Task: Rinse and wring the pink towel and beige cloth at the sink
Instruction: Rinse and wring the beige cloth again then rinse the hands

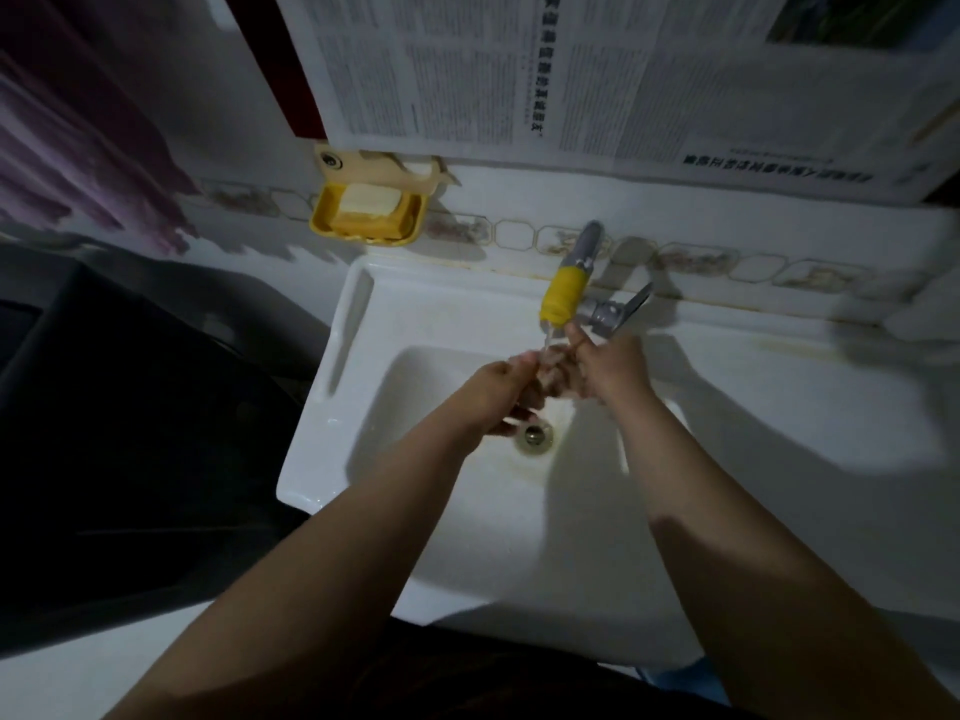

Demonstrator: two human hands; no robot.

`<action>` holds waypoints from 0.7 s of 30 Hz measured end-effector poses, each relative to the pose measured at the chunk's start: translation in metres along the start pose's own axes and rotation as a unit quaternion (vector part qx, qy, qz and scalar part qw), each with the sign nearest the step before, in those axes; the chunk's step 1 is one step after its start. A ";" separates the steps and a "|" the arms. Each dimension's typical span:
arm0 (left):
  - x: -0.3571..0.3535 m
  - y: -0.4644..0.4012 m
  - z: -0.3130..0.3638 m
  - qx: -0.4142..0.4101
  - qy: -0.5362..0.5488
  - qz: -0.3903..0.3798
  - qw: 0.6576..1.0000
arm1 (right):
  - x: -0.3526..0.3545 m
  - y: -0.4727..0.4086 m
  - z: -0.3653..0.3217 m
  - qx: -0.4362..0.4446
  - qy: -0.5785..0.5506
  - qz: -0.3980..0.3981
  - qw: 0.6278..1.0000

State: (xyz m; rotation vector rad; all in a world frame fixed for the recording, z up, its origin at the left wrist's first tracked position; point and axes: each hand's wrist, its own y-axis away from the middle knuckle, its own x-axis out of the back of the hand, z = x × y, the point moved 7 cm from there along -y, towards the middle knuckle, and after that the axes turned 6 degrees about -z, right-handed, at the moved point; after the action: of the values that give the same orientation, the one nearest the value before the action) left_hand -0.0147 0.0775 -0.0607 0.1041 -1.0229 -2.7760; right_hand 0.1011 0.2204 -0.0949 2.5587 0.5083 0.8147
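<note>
Upside-down, blurred Chinese print on the newspaper [597,75] above the sink; nothing legible.

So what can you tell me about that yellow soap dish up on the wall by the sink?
The yellow plastic soap dish is a shallow rectangular tray with rounded corners and a raised rim. It hangs on the tiled wall under a beige bracket, above the left back corner of the white ceramic sink. A pale cream bar of soap lies inside, filling most of the tray. Neither hand touches it. The picture is too dim to show whether it is wet.
</note>
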 end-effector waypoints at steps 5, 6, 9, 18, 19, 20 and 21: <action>-0.019 -0.001 0.001 0.026 0.039 -0.057 0.997 | 0.021 -0.008 -0.017 0.043 0.020 -0.020 0.999; -0.018 -0.002 0.000 0.025 0.041 -0.053 0.997 | 0.020 -0.008 -0.026 0.063 0.032 -0.034 0.997; -0.011 -0.003 -0.003 0.041 0.025 -0.069 0.996 | 0.025 -0.004 -0.035 0.075 0.130 -0.064 0.987; -0.020 0.007 -0.008 -0.033 -0.225 -0.245 0.943 | -0.029 0.071 -0.032 0.093 0.195 -0.292 0.932; -0.018 0.009 -0.005 -0.065 -0.184 -0.234 0.952 | -0.033 0.074 -0.031 0.083 0.145 -0.310 0.936; -0.013 0.010 -0.002 -0.096 -0.159 -0.212 0.959 | -0.036 0.075 -0.030 0.066 0.086 -0.332 0.937; -0.007 0.011 -0.002 -0.115 -0.151 -0.187 0.964 | -0.039 0.075 -0.030 0.049 0.035 -0.353 0.934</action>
State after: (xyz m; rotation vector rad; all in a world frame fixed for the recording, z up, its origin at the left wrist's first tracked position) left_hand -0.0058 0.0692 -0.0552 -0.1848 -0.7983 -3.3140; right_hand 0.0697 0.1469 -0.0544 2.1634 1.4092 0.6126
